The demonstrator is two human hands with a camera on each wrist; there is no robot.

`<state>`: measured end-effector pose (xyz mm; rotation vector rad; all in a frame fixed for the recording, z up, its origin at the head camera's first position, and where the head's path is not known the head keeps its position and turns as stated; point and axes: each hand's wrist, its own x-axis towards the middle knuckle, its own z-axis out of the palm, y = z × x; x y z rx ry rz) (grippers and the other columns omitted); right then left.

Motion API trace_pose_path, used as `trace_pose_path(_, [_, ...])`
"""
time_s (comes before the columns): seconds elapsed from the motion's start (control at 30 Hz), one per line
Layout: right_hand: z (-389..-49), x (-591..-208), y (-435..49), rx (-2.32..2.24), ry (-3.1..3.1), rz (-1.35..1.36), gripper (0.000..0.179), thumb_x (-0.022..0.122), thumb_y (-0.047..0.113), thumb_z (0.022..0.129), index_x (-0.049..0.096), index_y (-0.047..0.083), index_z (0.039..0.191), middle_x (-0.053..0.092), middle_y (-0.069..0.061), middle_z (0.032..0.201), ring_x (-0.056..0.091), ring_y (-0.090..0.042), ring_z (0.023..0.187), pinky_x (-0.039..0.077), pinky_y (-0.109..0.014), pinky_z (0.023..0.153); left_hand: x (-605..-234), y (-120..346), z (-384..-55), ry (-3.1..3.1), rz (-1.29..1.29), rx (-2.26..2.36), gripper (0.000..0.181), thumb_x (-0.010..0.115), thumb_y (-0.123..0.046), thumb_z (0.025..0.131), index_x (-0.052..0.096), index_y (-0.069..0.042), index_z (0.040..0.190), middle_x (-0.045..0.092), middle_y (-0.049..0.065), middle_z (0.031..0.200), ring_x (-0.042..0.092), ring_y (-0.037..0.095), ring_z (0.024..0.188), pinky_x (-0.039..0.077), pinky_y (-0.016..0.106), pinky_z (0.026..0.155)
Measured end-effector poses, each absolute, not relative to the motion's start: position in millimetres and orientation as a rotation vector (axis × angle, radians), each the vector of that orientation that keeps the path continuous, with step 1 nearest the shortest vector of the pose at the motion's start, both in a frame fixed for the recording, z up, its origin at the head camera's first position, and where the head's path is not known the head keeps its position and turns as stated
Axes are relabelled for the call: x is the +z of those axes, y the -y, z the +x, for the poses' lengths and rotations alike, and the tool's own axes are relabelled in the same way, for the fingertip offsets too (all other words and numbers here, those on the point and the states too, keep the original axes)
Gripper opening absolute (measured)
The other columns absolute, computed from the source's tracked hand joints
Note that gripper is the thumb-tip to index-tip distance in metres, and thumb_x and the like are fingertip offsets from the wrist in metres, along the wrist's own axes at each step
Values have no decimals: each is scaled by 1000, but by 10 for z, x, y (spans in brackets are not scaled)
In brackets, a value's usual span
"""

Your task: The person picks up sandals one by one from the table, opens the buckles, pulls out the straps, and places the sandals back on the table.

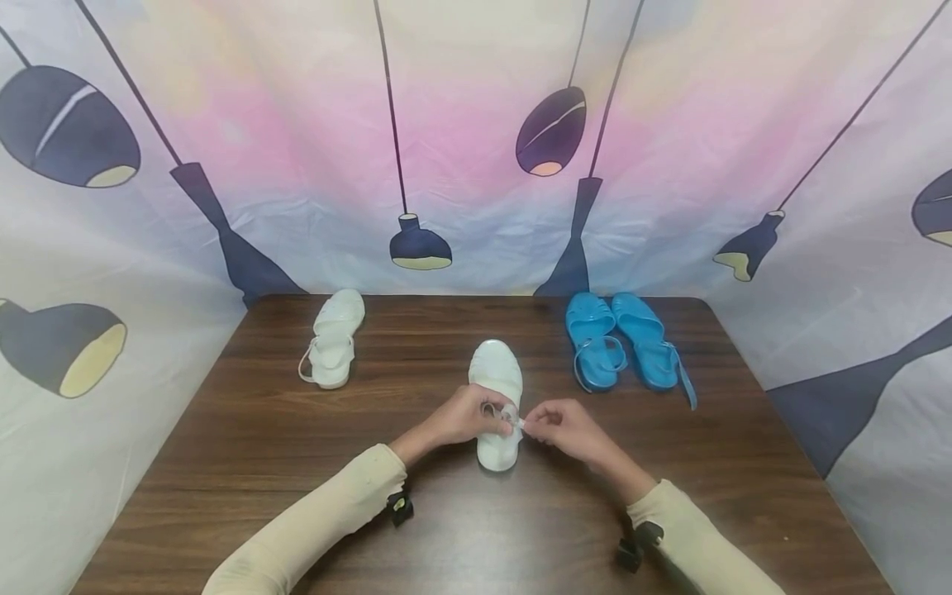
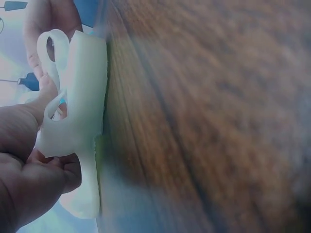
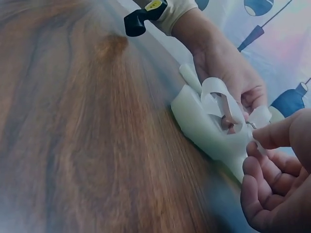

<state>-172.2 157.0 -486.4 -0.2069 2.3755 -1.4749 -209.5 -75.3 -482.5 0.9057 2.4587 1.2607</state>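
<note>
A white sandal [image 1: 497, 372] lies on the table in front of me, its toe pointing away. My left hand [image 1: 470, 415] is at the sandal's left side, gripping its ankle strap near the buckle, with thumb and fingers around the strap. From the right, my right hand [image 1: 567, 427] pinches the strap's end between thumb and fingertip. In the right wrist view a small metal buckle [image 3: 250, 124] shows beside the right fingertips. The strap [image 2: 53, 53] stands up in a loop above the heel in the left wrist view. Whether the strap passes through the buckle I cannot tell.
Another white sandal [image 1: 332, 361] lies at the back left of the wooden table [image 1: 245, 446]. Two blue sandals [image 1: 595, 364] lie side by side at the back right, one strap hanging outward. A printed cloth [image 1: 476, 149] hangs behind the table's far edge.
</note>
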Motion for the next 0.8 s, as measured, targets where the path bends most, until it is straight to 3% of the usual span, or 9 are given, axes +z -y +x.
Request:
trace_pose_path(0.37, [-1722,-4881,-1539,-1602,-2240,-132,22,73,20,94,74,0,101,72,-9,87,64,-21,79,58,-36,73,-4819,765,-2097,-2468,927,1242,21,85,-17,84,78,-10,103,76,-3,96,65,6,88,54,25,81])
trace_pose_path(0.8, [-1712,-4915,-1505,-1622,-2246,-166,21,73,19,95,75,-1,100,72,-11,85,63,-19,76,58,-36,73,-4827,766,-2082,-2480,943,1231,20,85,-16,84,78,-9,103,77,-1,97,65,5,87,55,24,81])
